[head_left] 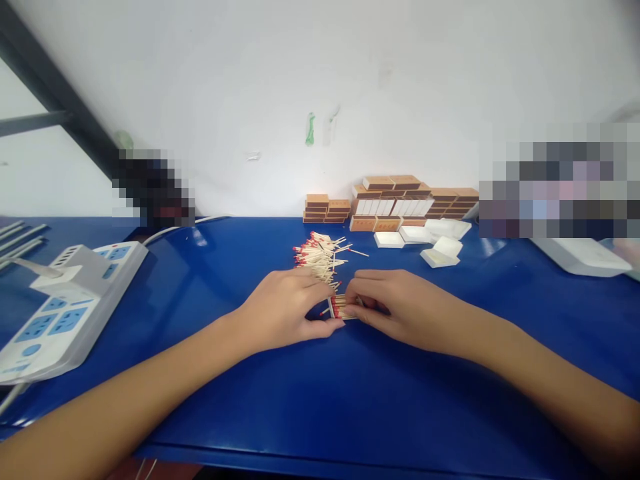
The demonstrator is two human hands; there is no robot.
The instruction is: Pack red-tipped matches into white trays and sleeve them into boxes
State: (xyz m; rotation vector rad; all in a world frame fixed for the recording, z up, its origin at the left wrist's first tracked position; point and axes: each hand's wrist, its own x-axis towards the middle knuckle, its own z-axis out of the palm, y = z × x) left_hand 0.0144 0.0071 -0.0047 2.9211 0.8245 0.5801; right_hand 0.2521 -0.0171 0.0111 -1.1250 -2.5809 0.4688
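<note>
A loose pile of red-tipped matches (321,259) lies on the blue table (320,400) in the middle. Just in front of it, my left hand (287,308) and my right hand (387,303) meet, both with fingers curled around a small bundle of matches (339,308) held between them on the table top. The red tips of the bundle point left, toward my left thumb. Behind the pile stand stacked brown matchboxes (395,200) against the white wall, with several white inner trays (434,241) lying in front of them.
A white power strip with blue sockets (65,303) sits at the left, its cable running back to the wall. A white flat device (583,255) lies at the far right. Dark metal bars (45,87) cross the upper left.
</note>
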